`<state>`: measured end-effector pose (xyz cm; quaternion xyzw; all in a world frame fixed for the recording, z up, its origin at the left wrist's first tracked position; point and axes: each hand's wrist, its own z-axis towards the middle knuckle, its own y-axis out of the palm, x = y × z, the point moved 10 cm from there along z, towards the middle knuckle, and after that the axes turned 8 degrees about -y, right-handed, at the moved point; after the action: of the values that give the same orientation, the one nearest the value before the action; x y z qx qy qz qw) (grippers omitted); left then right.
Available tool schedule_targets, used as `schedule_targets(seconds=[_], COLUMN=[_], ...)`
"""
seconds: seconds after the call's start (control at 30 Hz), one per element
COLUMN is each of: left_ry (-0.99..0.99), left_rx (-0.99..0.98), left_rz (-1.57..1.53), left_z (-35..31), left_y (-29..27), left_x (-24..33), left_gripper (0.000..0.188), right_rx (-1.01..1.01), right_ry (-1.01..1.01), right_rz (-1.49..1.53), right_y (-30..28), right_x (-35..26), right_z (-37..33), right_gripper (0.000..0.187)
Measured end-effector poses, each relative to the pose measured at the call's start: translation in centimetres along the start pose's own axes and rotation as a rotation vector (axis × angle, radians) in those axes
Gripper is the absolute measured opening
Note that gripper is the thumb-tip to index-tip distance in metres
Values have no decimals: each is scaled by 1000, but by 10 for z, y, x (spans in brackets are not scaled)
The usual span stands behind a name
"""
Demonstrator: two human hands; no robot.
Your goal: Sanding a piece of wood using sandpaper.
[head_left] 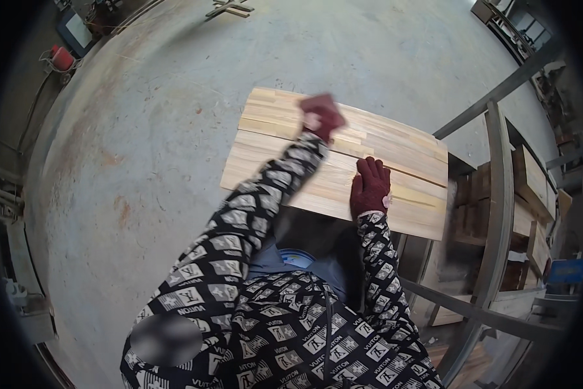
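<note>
Two pale wooden panels lie edge to edge before me, a dark seam between them: the far panel (402, 139) and the near panel (265, 162). Over the far panel, close to its far edge, is my left hand (322, 117) in a dark red glove. Motion smears it into a squarish dark red shape, so its fingers and anything in them cannot be made out. My right hand (370, 187), gloved alike, lies on the near panel by the seam. Its fingers are stretched out and it holds nothing visible.
A grey metal frame rack (498, 194) stands at the right, with stacked wooden boards (531, 178) in it. A blue box-like thing (566, 271) is beside it. Wooden pieces (230, 9) lie on the concrete floor (142, 129) at the far side. A red object (62, 58) is far left.
</note>
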<state>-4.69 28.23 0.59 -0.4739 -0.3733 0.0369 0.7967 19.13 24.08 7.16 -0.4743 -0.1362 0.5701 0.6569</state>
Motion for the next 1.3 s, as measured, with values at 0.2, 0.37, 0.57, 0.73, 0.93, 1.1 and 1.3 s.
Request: schedule_targets(seconds=[0.2,0.37,0.57,0.73,0.93,1.1,1.3], left_ry=[557,434,-159,63,319,168,10], left_rx=[5,164,285,287,179,270,416], left_rz=[-13,77,535,299,49,274,595], left_z=[-105,-94,-83,-169,-218,-205,-226], left_y=[77,-26,-151,-65,-7,-94,-164], left_x=[94,-13,-146,10,68,-72,-91], left_gripper=[27,17,17,17,22,18,23], right_rx=[37,-38,-48,-50,22,64,-8], right_ry=[-63,-57,2,-5,25,-28,26], right_rz=[26,76,117,78,95,53,32], right_y=[-1,4,3,4,5,-1,3], right_x=[-2,-2,0,1,14,5,7], right_z=[-1,1,3,2,-8,-9,-7], right_gripper=[34,25,23,25,24,22,22])
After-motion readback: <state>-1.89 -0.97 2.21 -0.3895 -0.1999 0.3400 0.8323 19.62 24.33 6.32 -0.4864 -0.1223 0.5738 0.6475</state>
